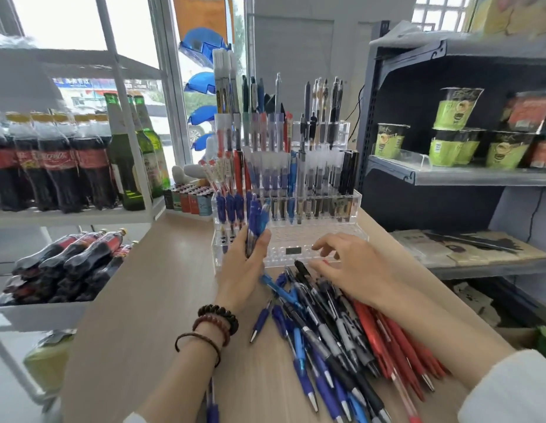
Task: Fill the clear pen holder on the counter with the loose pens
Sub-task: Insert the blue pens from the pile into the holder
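On the pale wooden counter (161, 300), right in front of the person, stands the clear pen holder (355, 209). It is a stepped acrylic rack whose back rows are packed with upright pens, while the lowest front tier shows bare holes. The left hand (244, 270), with beaded bracelets (218, 322) at its wrist, is raised just before the holder's left end. Its fingers (262, 241) are curled round a bunch of blue pens (255, 221) held upright. The right hand (354, 267) lies low over the far end of the loose pens (332, 340), fingers loosely spread and bent, gripping nothing that I can make out; a black pen's end lies just beside the thumb. The heap spreads towards the person, blue and black pens in the middle, red pens (396, 343) along its right side. To the left, cola bottles (52, 166) and green glass bottles (134, 154) fill a white rack
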